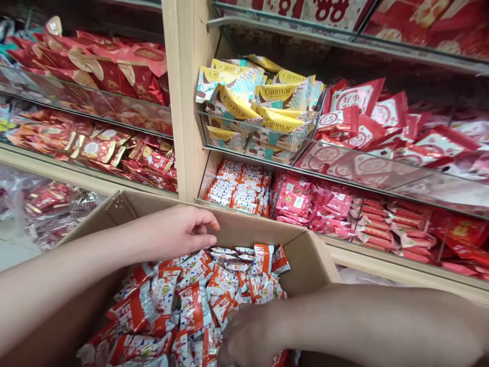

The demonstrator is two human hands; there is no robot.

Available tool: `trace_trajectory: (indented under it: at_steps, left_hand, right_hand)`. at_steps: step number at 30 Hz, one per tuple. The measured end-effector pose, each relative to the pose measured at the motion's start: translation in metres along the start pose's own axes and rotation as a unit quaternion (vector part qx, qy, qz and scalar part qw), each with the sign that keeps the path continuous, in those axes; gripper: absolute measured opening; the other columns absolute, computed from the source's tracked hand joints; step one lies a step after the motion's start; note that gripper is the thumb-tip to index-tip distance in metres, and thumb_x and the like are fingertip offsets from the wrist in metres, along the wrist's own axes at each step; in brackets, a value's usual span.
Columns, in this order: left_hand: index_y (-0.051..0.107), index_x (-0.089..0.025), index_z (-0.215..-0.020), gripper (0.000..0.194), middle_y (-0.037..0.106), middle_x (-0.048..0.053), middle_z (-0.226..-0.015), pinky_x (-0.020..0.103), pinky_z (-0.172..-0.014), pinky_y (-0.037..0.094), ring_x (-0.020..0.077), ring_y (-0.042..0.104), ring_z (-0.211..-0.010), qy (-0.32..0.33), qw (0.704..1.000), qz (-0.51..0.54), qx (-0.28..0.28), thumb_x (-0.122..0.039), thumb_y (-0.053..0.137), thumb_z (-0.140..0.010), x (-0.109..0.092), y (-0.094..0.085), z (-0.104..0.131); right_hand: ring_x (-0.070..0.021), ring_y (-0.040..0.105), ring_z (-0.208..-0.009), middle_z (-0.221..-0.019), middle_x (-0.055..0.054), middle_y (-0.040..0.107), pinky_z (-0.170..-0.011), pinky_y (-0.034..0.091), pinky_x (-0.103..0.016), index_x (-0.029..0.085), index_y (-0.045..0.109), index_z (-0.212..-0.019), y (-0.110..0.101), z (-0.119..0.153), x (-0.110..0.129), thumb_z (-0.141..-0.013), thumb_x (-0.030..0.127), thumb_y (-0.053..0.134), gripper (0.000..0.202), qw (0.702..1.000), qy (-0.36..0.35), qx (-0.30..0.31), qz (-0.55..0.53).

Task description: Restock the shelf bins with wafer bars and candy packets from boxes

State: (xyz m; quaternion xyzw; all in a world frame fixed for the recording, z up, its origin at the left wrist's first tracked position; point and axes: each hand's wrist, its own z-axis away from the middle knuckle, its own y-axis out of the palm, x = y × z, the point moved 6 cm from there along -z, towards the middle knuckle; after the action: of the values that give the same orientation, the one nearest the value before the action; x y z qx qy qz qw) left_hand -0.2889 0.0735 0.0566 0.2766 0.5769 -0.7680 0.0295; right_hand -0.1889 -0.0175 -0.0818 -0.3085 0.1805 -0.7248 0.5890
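A cardboard box [317,255] holds a heap of small wrapped candies [194,306] in white and orange-red packets. Over the far left part of the heap is my left hand [191,229], its fingers loosely bent and the thumb apart, with no packet visible in it. My right hand [248,331] reaches down into the heap; it is blurred and its fingers are hidden among the candies. Just behind the box, a lower shelf compartment holds similar white and orange packets [240,186] stacked in rows.
Above that compartment stand yellow Ginmar packets [263,99]. Red and white packets [359,112] are to their right, pink packets [301,199] below. A wooden post [181,102] divides the shelves. Red bags [114,66] fill the left shelf. Clear plastic bags [49,209] lie left of the box.
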Motion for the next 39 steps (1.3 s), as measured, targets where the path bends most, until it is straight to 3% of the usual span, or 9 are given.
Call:
trace_trajectory:
  at_steps: [8,11,13,16,19,21,28,33,39]
  left_hand:
    - [0.06,-0.02,-0.098,0.032,0.061,-0.002,-0.069,0.021,-0.052,0.037,0.0121,0.051,-0.057,0.023,1.0,-0.012,0.012,-0.04,0.049,-0.076,-0.001,0.002,0.0]
    - [0.059,-0.021,-0.101,0.032,0.061,-0.002,-0.072,0.021,-0.054,0.039,0.0117,0.052,-0.06,0.038,0.999,0.028,0.018,-0.04,0.049,-0.077,-0.006,0.0,0.002]
    - [0.056,-0.021,-0.106,0.033,0.063,-0.002,-0.079,0.021,-0.06,0.042,0.0121,0.055,-0.068,0.057,0.993,0.097,0.022,-0.039,0.048,-0.079,-0.01,-0.002,0.004]
    - [0.051,-0.021,-0.112,0.035,0.064,0.001,-0.092,0.023,-0.069,0.045,0.0138,0.058,-0.083,0.082,0.972,0.216,0.039,-0.036,0.049,-0.079,-0.013,-0.003,0.005]
    - [0.054,-0.019,-0.106,0.035,0.064,0.001,-0.084,0.022,-0.061,0.045,0.0135,0.059,-0.075,0.078,0.963,0.258,0.01,-0.034,0.056,-0.075,-0.01,-0.007,0.001]
    - [0.059,-0.016,-0.096,0.029,0.062,-0.001,-0.068,0.02,-0.05,0.04,0.0106,0.054,-0.058,0.045,0.966,0.253,-0.032,-0.035,0.056,-0.074,-0.005,-0.01,-0.003]
    - [0.057,-0.017,-0.099,0.029,0.06,-0.004,-0.063,0.02,-0.048,0.042,0.0088,0.051,-0.051,0.022,0.941,0.304,-0.147,-0.029,0.057,-0.073,-0.007,-0.025,0.001]
    - [0.061,-0.016,-0.075,0.027,0.056,-0.003,-0.058,0.021,-0.047,0.041,0.0085,0.048,-0.05,0.021,0.951,0.3,-0.075,-0.042,0.056,-0.075,-0.006,-0.015,0.0]
    - [0.061,-0.016,-0.068,0.028,0.057,-0.003,-0.057,0.021,-0.047,0.04,0.0092,0.048,-0.05,0.04,0.947,0.285,-0.143,-0.041,0.054,-0.077,-0.006,-0.022,0.001]
  right_hand:
    - [-0.0157,0.052,-0.062,-0.077,-0.004,0.063,-0.045,0.03,-0.025,0.015,0.06,-0.092,-0.007,0.005,0.007,-0.077,0.034,0.053,0.025,0.997,0.026,-0.068,-0.033]
    - [-0.0125,0.045,-0.056,-0.069,-0.002,0.057,-0.045,0.029,-0.022,0.015,0.058,-0.086,-0.031,0.025,-0.007,-0.076,0.034,0.055,0.021,0.974,0.051,-0.183,-0.125]
    - [-0.0102,0.041,-0.055,-0.066,0.001,0.051,-0.047,0.03,-0.021,0.016,0.055,-0.081,-0.053,0.048,-0.025,-0.076,0.031,0.054,0.016,0.917,0.08,-0.328,-0.215]
    - [-0.0076,0.036,-0.055,-0.064,0.004,0.043,-0.049,0.03,-0.02,0.016,0.049,-0.077,-0.073,0.086,-0.05,-0.08,0.03,0.051,0.014,0.77,0.063,-0.519,-0.366]
    - [-0.0064,0.035,-0.054,-0.065,0.005,0.042,-0.049,0.031,-0.019,0.016,0.047,-0.083,-0.073,0.105,-0.066,-0.081,0.035,0.051,0.019,0.635,0.013,-0.601,-0.486]
    - [-0.0062,0.038,-0.054,-0.065,0.005,0.044,-0.049,0.031,-0.02,0.016,0.047,-0.088,-0.069,0.107,-0.072,-0.076,0.037,0.059,0.027,0.587,0.008,-0.607,-0.537]
    - [-0.0058,0.041,-0.05,-0.061,0.006,0.048,-0.048,0.032,-0.02,0.016,0.049,-0.082,-0.06,0.104,-0.071,-0.07,0.039,0.066,0.031,0.565,0.018,-0.587,-0.58]
    - [-0.0059,0.042,-0.053,-0.064,0.004,0.05,-0.05,0.034,-0.02,0.015,0.052,-0.082,-0.064,0.113,-0.068,-0.07,0.039,0.067,0.03,0.554,0.012,-0.618,-0.558]
    - [-0.0072,0.047,-0.049,-0.056,0.004,0.053,-0.05,0.038,-0.02,0.017,0.044,-0.069,-0.065,0.117,-0.067,-0.071,0.045,0.064,0.034,0.528,-0.014,-0.601,-0.599]
